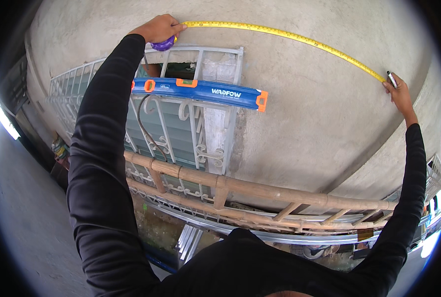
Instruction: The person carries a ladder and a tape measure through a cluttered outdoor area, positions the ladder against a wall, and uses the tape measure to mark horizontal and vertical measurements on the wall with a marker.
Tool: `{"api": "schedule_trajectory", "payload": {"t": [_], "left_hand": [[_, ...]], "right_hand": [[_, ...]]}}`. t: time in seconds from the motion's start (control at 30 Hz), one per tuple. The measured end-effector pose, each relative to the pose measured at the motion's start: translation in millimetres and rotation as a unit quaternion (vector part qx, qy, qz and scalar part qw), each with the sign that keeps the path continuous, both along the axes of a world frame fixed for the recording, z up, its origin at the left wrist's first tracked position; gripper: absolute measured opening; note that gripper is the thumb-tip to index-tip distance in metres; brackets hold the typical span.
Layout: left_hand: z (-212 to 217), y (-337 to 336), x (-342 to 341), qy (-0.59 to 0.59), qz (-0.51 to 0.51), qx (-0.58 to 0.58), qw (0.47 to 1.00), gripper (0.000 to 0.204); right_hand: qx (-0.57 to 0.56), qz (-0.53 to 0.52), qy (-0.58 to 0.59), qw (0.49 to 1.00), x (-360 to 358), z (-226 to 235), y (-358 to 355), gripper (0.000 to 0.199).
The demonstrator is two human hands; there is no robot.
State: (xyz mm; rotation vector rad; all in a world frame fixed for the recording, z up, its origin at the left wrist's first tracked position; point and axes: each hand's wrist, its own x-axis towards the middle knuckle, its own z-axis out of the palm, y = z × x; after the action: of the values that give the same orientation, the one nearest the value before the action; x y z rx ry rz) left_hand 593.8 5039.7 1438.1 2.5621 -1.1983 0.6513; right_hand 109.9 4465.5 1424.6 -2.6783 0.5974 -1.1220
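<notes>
Hiding most of the purple tape measure case (163, 44), the left hand (158, 28) is closed over it against the grey plastered wall (299, 119), so only the lower curve of the case shows below the knuckles. The yellow tape blade (285, 35) runs out from that grip, bowed by the lens, across to the right hand (397, 89). There its end is pinched against the wall, and the hook is covered by the fingers. A marker (392, 79) pokes up from the same closed hand; only its white barrel and dark tip show. Below the left grip a blue spirit level (200, 90) with orange fittings rests across a white window grille (191, 119). Lower still, a bamboo ladder (260, 193) lies sideways, partly cut off by the person's dark sleeves.
</notes>
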Motion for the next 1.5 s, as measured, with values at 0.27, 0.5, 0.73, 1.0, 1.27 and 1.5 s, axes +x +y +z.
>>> {"api": "schedule_trajectory", "payload": {"t": [0.27,0.5,0.73,1.0,1.27,1.5], "left_hand": [[5.4,-4.7,-19.4,0.011,-0.079,0.012,0.997,0.05],[16.6,-86.0,-113.6,-0.033,-0.185,0.016,0.982,0.038],[12.4,-188.2,-182.0,-0.06,-0.242,0.01,0.968,0.035],[4.8,-214.6,-179.5,-0.069,-0.184,-0.011,0.981,0.039],[27.2,-174.0,-160.5,0.037,-0.276,0.057,0.959,0.042],[28.8,-128.3,-133.0,0.071,-0.2,0.056,0.976,0.043]], "right_hand": [[-0.021,-0.04,0.015,0.999,-3.3,5.3,12.9,0.036],[-0.069,-0.121,0.031,0.99,0.9,-1.8,21.3,0.049],[-0.072,-0.148,0.038,0.986,0.0,-3.5,31.8,0.053],[-0.166,-0.222,-0.003,0.961,1.6,-25.3,29.5,0.041],[-0.134,-0.108,-0.062,0.983,7.5,-28.4,58.4,0.03],[-0.128,-0.073,0.023,0.989,34.2,-24.2,88.1,0.03]]}}
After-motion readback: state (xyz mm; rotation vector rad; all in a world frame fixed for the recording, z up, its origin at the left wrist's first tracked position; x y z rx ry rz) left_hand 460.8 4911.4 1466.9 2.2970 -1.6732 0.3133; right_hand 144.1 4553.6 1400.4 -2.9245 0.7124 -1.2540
